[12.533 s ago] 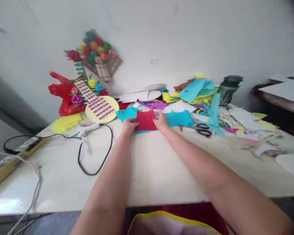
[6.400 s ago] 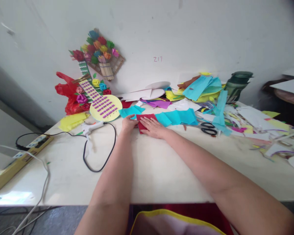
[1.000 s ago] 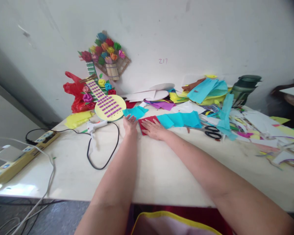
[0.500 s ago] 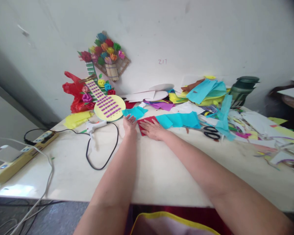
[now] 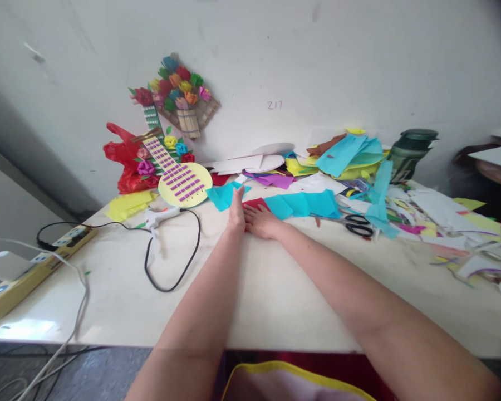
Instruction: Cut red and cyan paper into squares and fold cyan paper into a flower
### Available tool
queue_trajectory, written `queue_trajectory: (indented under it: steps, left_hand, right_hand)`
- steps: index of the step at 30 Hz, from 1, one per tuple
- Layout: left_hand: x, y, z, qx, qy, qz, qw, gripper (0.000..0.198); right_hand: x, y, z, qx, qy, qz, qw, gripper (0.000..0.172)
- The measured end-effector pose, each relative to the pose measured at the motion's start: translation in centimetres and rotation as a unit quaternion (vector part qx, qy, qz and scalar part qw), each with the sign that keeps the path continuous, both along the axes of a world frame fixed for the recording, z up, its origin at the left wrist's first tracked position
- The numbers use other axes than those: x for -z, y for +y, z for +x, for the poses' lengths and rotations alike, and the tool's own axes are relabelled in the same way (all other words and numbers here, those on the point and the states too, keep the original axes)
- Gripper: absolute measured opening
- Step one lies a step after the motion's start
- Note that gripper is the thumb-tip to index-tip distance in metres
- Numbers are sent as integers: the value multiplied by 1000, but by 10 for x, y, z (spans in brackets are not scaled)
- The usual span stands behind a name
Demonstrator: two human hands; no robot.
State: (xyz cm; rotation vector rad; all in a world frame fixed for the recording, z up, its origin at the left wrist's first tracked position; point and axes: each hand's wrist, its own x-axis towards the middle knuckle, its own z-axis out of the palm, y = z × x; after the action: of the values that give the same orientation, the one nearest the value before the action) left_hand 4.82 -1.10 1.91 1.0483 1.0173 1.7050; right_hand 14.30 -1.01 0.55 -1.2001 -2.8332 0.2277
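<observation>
Flat on a piece of red paper (image 5: 256,204) rests my right hand (image 5: 261,221), its fingers stretched out over the sheet. My left hand (image 5: 236,210) stands on its edge at the paper's left side, fingers straight and palm facing the right hand. Part of the red paper is hidden under the hands. Blue crepe paper pieces (image 5: 304,205) lie to the right of the red one, and another blue piece (image 5: 222,196) lies just beyond my left hand.
A white glue gun (image 5: 162,216) with a looped black cord lies left of my hands. Black-handled scissors (image 5: 359,225) and paper scraps are to the right. A paper guitar (image 5: 185,184), a red plastic bag (image 5: 127,159) and a green bottle (image 5: 411,156) stand along the wall.
My left hand has moved right, up against the red paper's left side, and turned onto its edge. My right hand stays on the paper, of which less now shows.
</observation>
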Motion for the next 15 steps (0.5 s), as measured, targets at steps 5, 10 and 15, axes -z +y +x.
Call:
queue_trajectory:
  steps: [5,10,15]
  left_hand:
    - [-6,-5,2,-5,-29,-39,999,51]
    - [-13,-12,-1,-5,-38,-46,998,50]
    - [-8,-10,1,-18,-41,-57,997,52]
  right_hand:
    - [-1,-2,0,2,16,16,1000,56]
    - [-2,-3,2,-5,26,8,1000,56]
    - [-7,-6,4,-4,29,-16,999,58]
